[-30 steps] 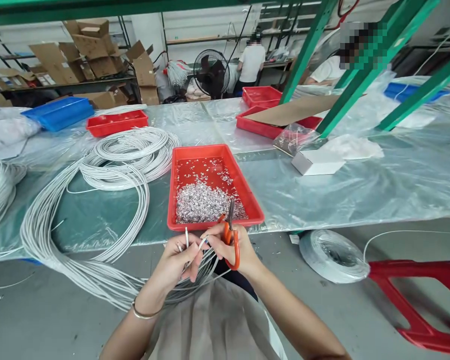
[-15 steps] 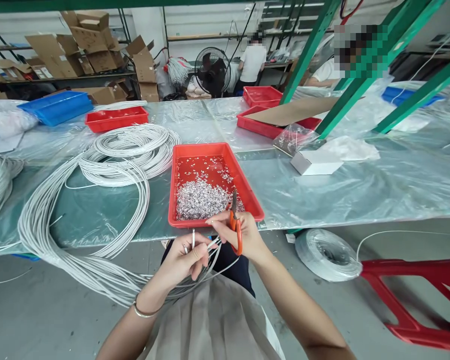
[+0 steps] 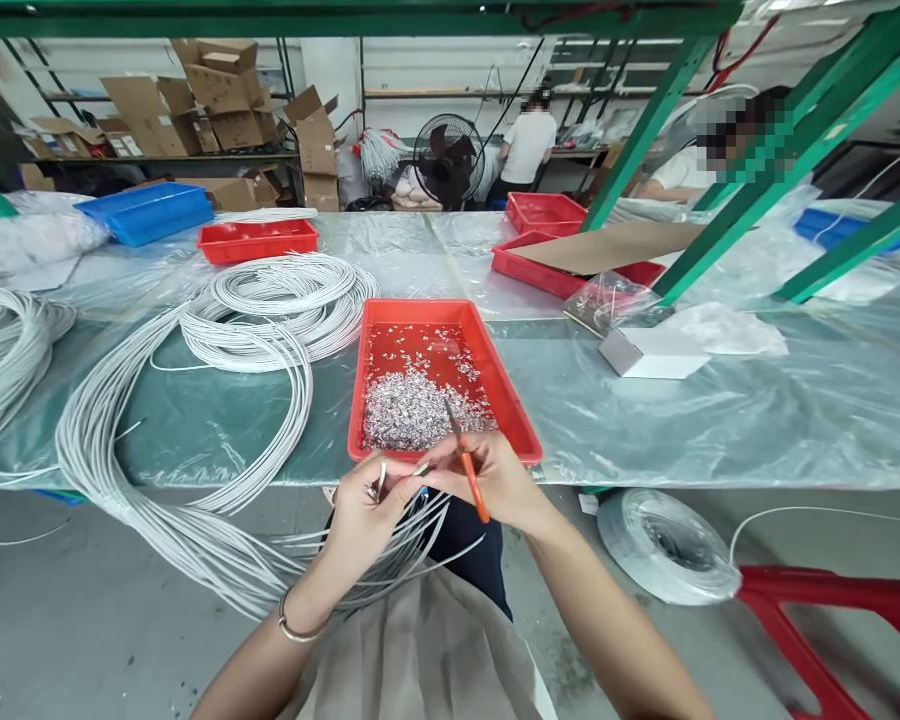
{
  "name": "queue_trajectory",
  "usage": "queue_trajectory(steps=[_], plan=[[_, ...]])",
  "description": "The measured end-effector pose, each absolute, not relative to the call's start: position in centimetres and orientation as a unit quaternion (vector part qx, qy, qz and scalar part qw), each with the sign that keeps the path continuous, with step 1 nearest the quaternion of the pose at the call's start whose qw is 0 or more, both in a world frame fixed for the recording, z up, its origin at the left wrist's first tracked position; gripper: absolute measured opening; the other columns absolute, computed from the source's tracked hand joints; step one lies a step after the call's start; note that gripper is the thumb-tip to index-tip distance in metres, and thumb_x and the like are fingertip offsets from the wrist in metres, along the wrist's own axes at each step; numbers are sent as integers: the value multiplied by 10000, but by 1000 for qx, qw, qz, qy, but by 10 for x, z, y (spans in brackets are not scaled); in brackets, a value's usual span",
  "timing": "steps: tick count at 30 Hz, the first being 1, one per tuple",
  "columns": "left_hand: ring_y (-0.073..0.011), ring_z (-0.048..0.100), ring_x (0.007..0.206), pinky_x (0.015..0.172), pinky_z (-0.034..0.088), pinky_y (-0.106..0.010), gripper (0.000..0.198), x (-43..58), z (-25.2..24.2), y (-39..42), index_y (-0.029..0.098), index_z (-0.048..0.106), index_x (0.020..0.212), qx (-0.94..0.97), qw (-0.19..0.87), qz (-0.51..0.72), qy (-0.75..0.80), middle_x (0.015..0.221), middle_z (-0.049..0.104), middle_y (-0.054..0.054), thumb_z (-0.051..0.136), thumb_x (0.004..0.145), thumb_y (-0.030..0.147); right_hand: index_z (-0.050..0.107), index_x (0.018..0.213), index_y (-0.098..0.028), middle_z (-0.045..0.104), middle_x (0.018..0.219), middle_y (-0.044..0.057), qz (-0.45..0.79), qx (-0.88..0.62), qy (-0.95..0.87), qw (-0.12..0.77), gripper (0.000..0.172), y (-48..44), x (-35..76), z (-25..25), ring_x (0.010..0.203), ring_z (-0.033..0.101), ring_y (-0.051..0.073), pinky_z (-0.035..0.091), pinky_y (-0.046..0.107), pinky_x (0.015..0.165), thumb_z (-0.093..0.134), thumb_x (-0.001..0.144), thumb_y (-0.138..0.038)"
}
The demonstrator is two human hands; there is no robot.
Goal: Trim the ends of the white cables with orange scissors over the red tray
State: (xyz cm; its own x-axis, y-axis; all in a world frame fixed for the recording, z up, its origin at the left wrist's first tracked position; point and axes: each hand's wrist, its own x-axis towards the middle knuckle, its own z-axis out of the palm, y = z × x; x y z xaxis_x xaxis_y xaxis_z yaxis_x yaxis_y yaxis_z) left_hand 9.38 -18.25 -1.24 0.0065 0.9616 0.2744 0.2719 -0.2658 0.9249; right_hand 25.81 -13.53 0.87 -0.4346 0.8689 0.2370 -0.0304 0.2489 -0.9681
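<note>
My left hand [image 3: 371, 505] is closed on a white cable [image 3: 420, 469], whose end shows between the two hands. Orange-handled scissors [image 3: 471, 478] are held in my right hand [image 3: 495, 475], blades pointing up and to the left over the tray. The thumb and fingers of that hand also pinch at the cable end, meeting the left fingertips. Just beyond both hands lies a red tray [image 3: 510, 405] with a heap of small shiny metal pieces [image 3: 405, 412]. A bundle of white cables [image 3: 187, 545] runs from the table down under my left wrist and across my lap.
Coiled white cables [image 3: 270, 310] lie on the plastic-covered table, left of the tray. A white box [image 3: 654, 352] and green metal posts [image 3: 787, 170] stand to the right. On the floor are a wrapped cable coil [image 3: 667, 545] and a red stool [image 3: 832, 600]. Two people are across the table.
My hands have come together, the right fingers now meeting the left at the cable end. The scissors have tilted further left. The whole view has shifted slightly.
</note>
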Motion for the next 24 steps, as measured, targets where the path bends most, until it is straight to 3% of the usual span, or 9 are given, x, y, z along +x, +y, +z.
queue_trajectory(steps=[3,5,8,10,14,17,21,24], plan=[[-102,470,639,624,365,-224,207,95,-17,-179,130,649,760,642,273,503,510,683,541,-22,596,832,317,657,656,-126,508,525,8,547,-313,-632,452,332,-145,252,3,480,408,99,334,230,457,742,686,-445],[-100,478,623,610,365,-224,233,95,-18,-176,126,624,733,639,291,508,500,670,546,-22,600,827,339,626,659,-143,473,501,-9,567,-305,-607,466,370,-145,247,-4,468,399,98,333,233,455,704,713,-500],[-70,412,444,477,314,-208,346,94,-14,-171,120,574,726,617,447,478,436,514,484,16,602,800,457,550,634,-174,353,423,-47,608,-276,-590,455,517,-142,241,-16,402,373,102,355,246,431,570,727,-681],[-54,342,344,391,230,-198,434,92,-10,-170,115,557,714,587,584,416,377,433,430,33,608,761,543,517,601,-182,352,416,-42,617,-261,-598,440,565,-138,242,-19,386,386,113,365,258,416,552,680,-740],[-25,296,309,343,131,-191,468,87,-8,-174,101,554,676,527,732,293,317,470,440,19,639,728,558,556,598,-173,446,491,-8,542,-296,-626,476,455,-127,258,-5,426,378,103,310,243,415,662,654,-612],[-31,364,339,344,177,-167,435,88,-12,-179,91,588,751,535,696,308,367,515,476,10,609,772,524,555,619,-173,494,551,12,437,-370,-640,513,374,-116,272,9,502,423,121,345,254,482,638,715,-524],[-79,482,399,360,302,-175,476,90,-18,-181,81,614,856,559,612,358,429,605,556,-30,542,801,549,519,601,-165,528,600,39,306,-475,-664,490,287,-97,281,15,560,455,146,350,280,544,604,729,-408],[-147,610,627,557,453,-233,410,88,-25,-179,105,637,921,631,492,352,485,769,651,-88,445,881,465,411,530,-188,445,530,18,221,-536,-677,453,267,-81,285,11,540,404,142,307,305,569,573,724,-273]])
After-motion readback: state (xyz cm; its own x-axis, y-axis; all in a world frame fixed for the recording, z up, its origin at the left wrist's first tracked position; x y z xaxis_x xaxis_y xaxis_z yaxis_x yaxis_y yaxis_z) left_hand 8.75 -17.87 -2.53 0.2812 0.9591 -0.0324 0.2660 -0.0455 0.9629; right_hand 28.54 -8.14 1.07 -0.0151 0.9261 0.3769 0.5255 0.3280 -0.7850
